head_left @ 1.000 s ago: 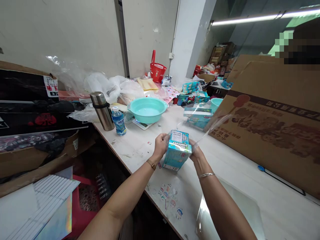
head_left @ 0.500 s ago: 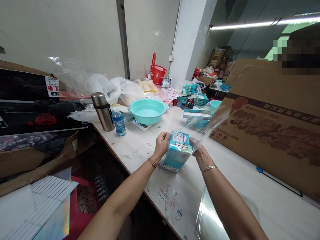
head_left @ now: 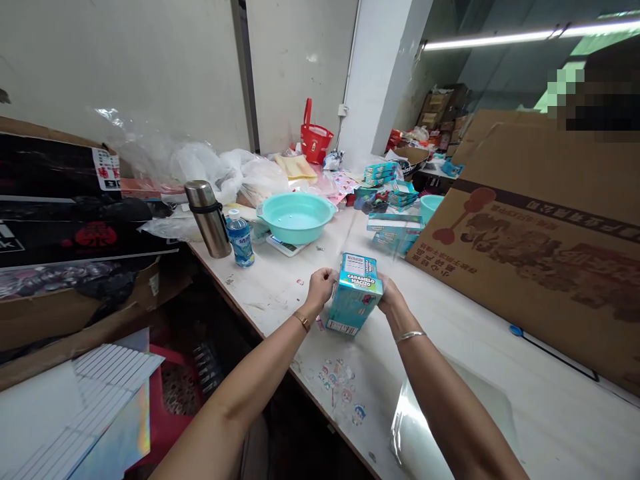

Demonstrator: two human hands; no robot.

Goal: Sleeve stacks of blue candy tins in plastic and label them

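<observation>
A teal candy box [head_left: 354, 293] printed "CARAMELO MACIZO" stands tilted on the white table [head_left: 450, 347], held between both hands. My left hand [head_left: 321, 285] grips its left side with curled fingers. My right hand [head_left: 389, 297] presses against its right side, fingers closed round it. Clear plastic film seems to lie over the box, hard to make out. A sheet of clear film [head_left: 450, 420] lies on the table under my right forearm.
A large cardboard box [head_left: 540, 233] lies along the right. Behind stand a teal basin [head_left: 296, 217] on a scale, a steel flask [head_left: 206, 219], a water bottle [head_left: 240, 240], more teal boxes [head_left: 395, 230] and plastic bags. Stickers [head_left: 343, 393] dot the table's near edge.
The loose clear film that stood up to the right of the box has been drawn down against it. Both hands stay on the box in about the same place.
</observation>
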